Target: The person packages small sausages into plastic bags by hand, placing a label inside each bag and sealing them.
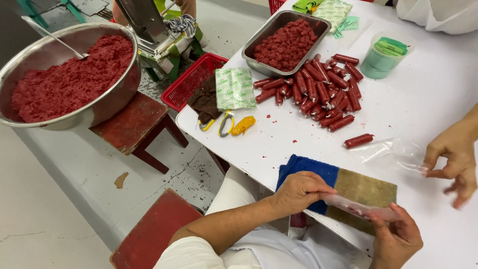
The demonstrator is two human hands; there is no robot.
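Observation:
My left hand (298,192) pinches one end of a clear plastic casing (361,209) with red filling inside. My right hand (396,239) grips its other end. Both hold it just above a blue and tan towel (366,189) at the near edge of the white table (428,99). A single red sausage (358,141) lies beyond the towel. Farther off lies a pile of red sausages (323,92).
Another person's hand (455,164) at the right touches a clear plastic bag (393,152). A steel tray of red meat (286,45) and a green tub (383,57) stand at the back. A big steel bowl of meat (64,79) rests on a red stool (134,124), near a red basket (191,79).

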